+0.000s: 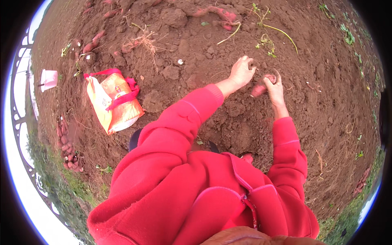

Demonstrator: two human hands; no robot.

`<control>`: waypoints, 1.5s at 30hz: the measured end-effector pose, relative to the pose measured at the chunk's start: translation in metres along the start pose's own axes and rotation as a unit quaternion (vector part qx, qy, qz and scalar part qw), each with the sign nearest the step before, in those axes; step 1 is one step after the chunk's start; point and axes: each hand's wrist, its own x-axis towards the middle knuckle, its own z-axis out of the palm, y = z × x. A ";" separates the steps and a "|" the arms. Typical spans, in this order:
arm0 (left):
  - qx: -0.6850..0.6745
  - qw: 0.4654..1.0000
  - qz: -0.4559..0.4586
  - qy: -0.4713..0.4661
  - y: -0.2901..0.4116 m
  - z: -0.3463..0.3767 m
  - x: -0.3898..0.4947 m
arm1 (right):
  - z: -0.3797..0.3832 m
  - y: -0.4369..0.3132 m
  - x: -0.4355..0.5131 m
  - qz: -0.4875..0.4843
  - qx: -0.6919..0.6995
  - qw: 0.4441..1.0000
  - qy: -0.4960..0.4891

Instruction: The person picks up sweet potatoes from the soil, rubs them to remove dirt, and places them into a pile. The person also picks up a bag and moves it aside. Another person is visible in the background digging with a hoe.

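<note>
My right hand (275, 89) grips a red-skinned sweet potato (258, 90), its thumb lying across the root. Just to the left, my left hand (242, 73) hovers above the soil with its fingers curled. Whether anything small sits inside those fingers is hidden. A gap separates the left hand from the sweet potato. Loose brown soil (235, 128) spreads beneath both hands. Close to my body, another reddish root (247, 158) shows partly at the jacket's edge.
An orange bag (122, 108) with red handles lies left, a pale pink bucket (49, 80) beyond it. Sweet potatoes form a pile (68, 147) at far left. More roots (225, 16) and cut vines (281, 32) lie ahead among clods.
</note>
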 end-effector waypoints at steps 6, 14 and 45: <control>0.319 0.946 -0.065 -0.003 -0.088 -0.180 0.071 | -0.191 0.038 -0.077 0.100 -0.489 0.861 -0.096; 0.421 0.832 -0.330 0.147 -0.209 -0.370 0.060 | -0.289 0.055 -0.228 0.374 -0.624 0.684 -0.060; -0.428 0.888 -0.147 -0.083 0.101 -0.167 0.062 | 0.133 -0.035 0.037 -0.151 -0.163 0.966 -0.129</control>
